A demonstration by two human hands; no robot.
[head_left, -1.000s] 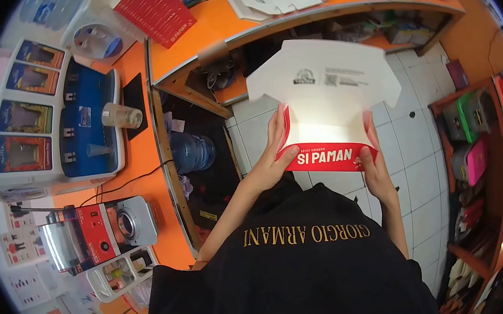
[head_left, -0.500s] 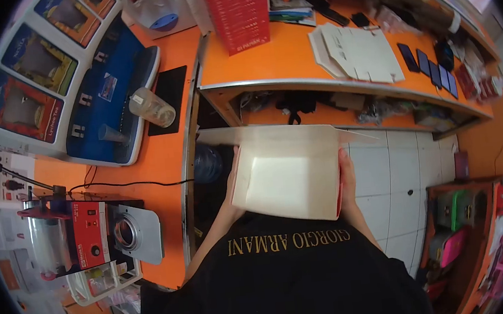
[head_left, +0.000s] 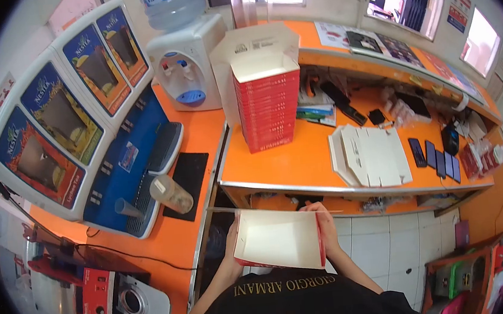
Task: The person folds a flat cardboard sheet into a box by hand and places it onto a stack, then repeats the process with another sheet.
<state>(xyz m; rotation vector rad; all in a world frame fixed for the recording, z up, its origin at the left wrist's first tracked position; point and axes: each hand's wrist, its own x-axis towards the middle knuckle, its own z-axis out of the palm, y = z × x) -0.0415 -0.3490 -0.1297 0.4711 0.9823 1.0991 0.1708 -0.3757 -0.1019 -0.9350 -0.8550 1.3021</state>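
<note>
An open red box with a cream-white inside (head_left: 279, 238) is held in front of my chest, its opening facing up toward me. My left hand (head_left: 231, 247) grips its left side, with the fingers mostly hidden behind the wall. On the right side, my right hand (head_left: 325, 225) holds the box, its fingers bent over the upper right corner. Beyond the box, a tall stack of nested red boxes (head_left: 268, 110) stands on the orange counter (head_left: 265, 171). Flat white cardboard pieces (head_left: 372, 154) lie to the right of that stack.
A drink dispenser (head_left: 72, 120) and a plastic cup (head_left: 171, 194) are on the left counter, with a red sealing machine (head_left: 98, 296) nearer me. A water dispenser (head_left: 186, 72) stands behind. Several phones (head_left: 439, 160) lie at the right. A shelf (head_left: 466, 275) stands at the lower right.
The view has tilted up, showing the tops of the stack and the water dispenser. The held box appears lower and smaller, and my right hand's fingers now show over its upper corner.
</note>
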